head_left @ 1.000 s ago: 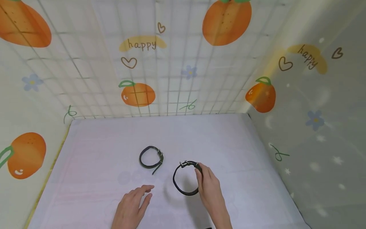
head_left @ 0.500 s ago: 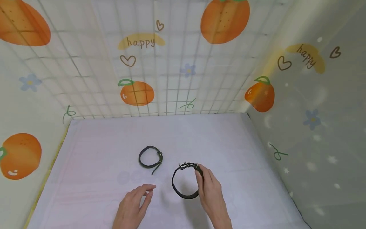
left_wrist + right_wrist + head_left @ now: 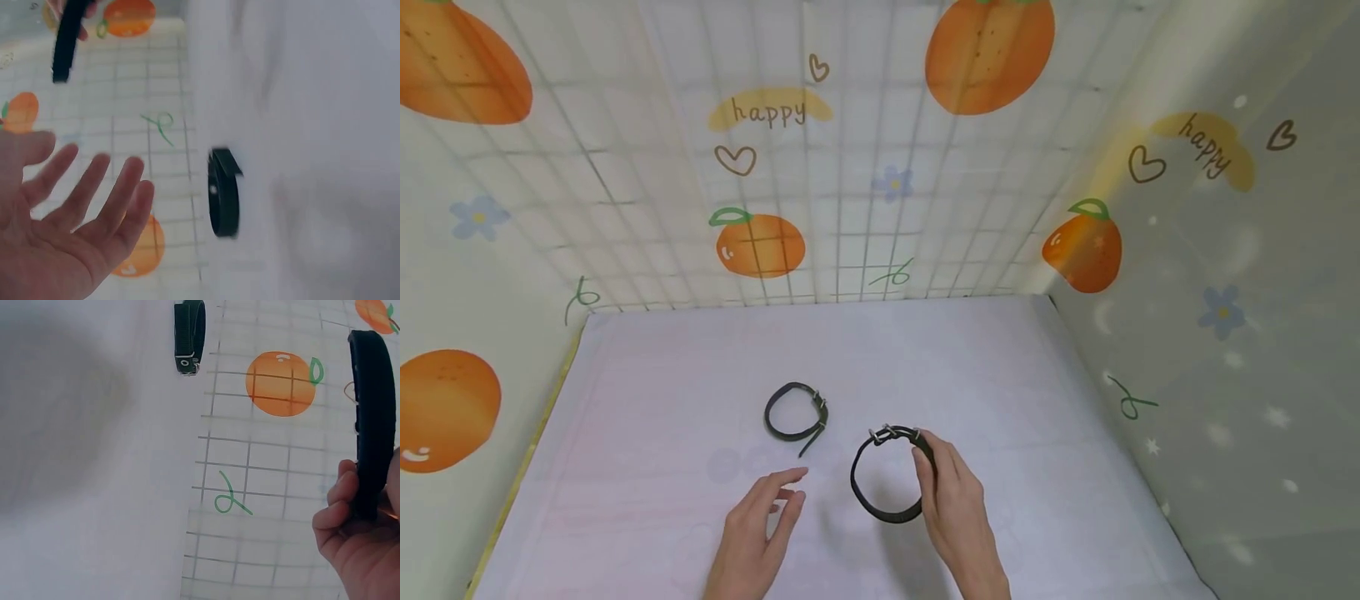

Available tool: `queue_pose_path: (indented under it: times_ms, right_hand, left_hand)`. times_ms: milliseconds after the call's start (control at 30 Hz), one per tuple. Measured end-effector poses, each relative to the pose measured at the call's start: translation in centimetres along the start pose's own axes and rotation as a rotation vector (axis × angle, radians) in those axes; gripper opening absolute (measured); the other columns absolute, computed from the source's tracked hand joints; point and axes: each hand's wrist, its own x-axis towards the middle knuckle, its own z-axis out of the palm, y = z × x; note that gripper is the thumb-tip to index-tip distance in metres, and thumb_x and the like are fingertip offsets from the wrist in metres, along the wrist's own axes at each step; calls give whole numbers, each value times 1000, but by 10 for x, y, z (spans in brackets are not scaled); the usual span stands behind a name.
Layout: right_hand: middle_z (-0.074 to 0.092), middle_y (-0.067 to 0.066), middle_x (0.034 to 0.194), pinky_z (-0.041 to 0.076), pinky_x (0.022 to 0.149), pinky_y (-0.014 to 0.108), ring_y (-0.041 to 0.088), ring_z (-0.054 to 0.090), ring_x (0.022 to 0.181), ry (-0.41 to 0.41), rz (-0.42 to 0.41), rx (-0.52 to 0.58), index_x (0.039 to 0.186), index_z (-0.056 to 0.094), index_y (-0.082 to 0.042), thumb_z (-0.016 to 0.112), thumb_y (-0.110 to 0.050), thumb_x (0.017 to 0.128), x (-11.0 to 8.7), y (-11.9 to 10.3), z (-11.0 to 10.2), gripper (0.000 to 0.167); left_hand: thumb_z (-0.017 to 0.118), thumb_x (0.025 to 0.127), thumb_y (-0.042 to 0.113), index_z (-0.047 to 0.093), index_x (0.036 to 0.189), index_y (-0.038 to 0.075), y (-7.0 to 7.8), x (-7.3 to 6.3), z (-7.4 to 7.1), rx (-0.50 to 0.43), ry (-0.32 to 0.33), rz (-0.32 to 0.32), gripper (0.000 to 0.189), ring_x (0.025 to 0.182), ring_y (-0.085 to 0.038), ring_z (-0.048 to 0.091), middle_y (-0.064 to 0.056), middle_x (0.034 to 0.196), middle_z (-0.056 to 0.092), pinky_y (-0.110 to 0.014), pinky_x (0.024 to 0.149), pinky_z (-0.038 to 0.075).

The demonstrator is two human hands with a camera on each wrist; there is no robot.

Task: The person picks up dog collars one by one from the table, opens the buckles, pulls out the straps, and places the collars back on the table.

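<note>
My right hand (image 3: 958, 508) pinches the right side of a black buckled collar (image 3: 895, 516) and holds it above the table, its shadow falling below. The collar is a closed ring, with metal buckle parts at its top. A second black collar (image 3: 822, 410) lies on the table, left of and beyond the held one, its buckle on the right and a loose strap end sticking out. Near that collar, my left hand (image 3: 752, 533) hovers with nothing in it. In the left wrist view its fingers (image 3: 125, 187) are spread and loosely bent.
A white cloth covers the table (image 3: 662, 375). Pale curtains printed with oranges, hearts and "happy" enclose it at the back (image 3: 842, 167), left and right (image 3: 1262, 417). A wire grid shows through the back curtain.
The held collar has dropped slightly toward me with my right hand. My left hand has risen a little toward the lying collar, its thumb and fingers wider apart. The lying collar has not moved.
</note>
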Motion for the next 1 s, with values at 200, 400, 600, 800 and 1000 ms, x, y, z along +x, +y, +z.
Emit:
queue_pose_path:
  times_ms: [200,400,600,800,1000]
  right_hand:
    - [75,10,109,62,72,29,11,69,86,-32,31,4,130,68,-2,71,-3,103,4,-2,-3,27]
    - [74,7,105,60,71,24,8,66,83,-46,24,12,130,68,-3,71,-3,102,8,-5,-6,27]
    - [73,5,103,55,71,16,5,63,82,-58,18,23,130,68,-4,72,-3,102,10,-10,-8,29]
    - [73,3,102,57,68,17,4,64,81,-85,21,38,131,67,-5,73,-4,102,8,-15,-9,29]
    - [71,1,101,51,66,12,1,58,78,-99,8,38,132,67,-7,74,-4,101,5,-18,-10,32]
  left_hand:
    - [67,108,20,68,137,29,19,15,8,-166,17,0,30,105,-4,74,12,131,72,-28,83,63]
    - [60,112,24,62,143,31,40,36,17,-276,-75,1,32,108,-9,75,9,141,70,-30,88,63]
    - [55,114,27,60,148,29,51,49,27,-333,-129,13,34,103,-8,74,6,139,72,-30,88,64]
    - [53,115,28,62,145,26,57,56,31,-409,-176,-6,31,93,-6,77,0,121,76,-27,80,64]
    - [51,116,29,66,138,25,65,61,31,-496,-241,-20,27,79,-5,75,-1,108,78,-27,72,63]
